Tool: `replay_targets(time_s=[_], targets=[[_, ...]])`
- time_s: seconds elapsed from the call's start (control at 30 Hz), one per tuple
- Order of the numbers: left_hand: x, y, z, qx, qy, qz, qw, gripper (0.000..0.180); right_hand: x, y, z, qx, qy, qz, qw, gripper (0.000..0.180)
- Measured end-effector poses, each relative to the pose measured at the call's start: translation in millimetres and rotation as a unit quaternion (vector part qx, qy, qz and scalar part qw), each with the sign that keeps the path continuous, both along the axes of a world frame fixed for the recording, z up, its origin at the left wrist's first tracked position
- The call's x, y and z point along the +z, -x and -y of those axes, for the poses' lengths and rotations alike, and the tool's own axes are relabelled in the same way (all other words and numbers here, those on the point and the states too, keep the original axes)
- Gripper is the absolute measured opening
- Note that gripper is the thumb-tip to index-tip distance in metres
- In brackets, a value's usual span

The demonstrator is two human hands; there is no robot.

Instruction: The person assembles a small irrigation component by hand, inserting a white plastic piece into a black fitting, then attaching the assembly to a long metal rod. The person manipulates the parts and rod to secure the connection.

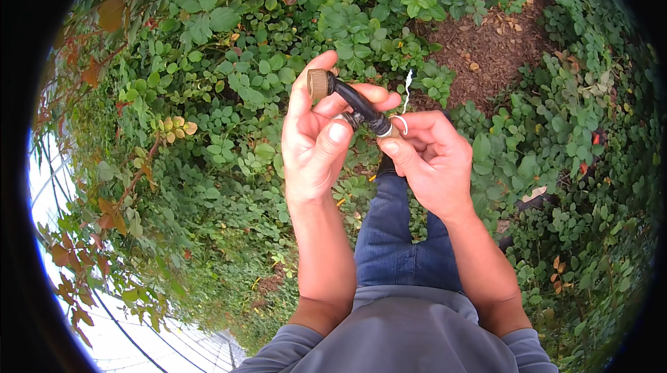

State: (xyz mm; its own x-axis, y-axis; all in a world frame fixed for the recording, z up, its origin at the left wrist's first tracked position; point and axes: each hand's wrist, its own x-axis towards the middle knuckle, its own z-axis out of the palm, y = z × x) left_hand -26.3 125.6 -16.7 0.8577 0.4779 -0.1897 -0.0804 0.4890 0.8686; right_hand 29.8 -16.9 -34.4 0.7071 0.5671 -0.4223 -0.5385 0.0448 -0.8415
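Observation:
My left hand [309,147] holds a black hose fitting [357,102], its thumb pressed against a short side branch and its fingers behind. At the fitting's upper left end sits a ribbed, brass-coloured collar [317,84]. My right hand [441,168] closes thumb and fingers on the opposite, lower right end, which looks pale and is partly covered by the fingertips. From there a thin strip of white tape [408,89] loops around the forefinger and sticks up, crumpled, with its tip loose. The fitting is tilted, held in the air in front of my body.
Dense green shrubs [229,158] surround me on all sides. Brown mulch [479,53] shows at the upper right. Reddish-leaved stems [125,192] reach in from the left. My jeans [396,234] and the foliage are below my hands.

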Motion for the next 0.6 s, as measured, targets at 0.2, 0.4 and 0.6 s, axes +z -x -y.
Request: replay_targets(time_s=[0.2,0.4,0.6], targets=[[32.9,-16.0,0.3,0.032,-0.039,-0.127,0.991,0.049,-5.7,3.2,-3.1,0.007,0.035,0.039,0.999,0.024],[41.6,-45.3,28.1,0.197,-0.121,-0.220,0.948,0.030,15.1,-0.7,-7.6,0.086,0.115,0.187,0.972,0.016],[27.4,-54.6,25.8,0.282,-0.007,-0.202,0.938,0.046,4.0,0.3,-6.3,0.103,0.071,0.237,0.963,0.020]])
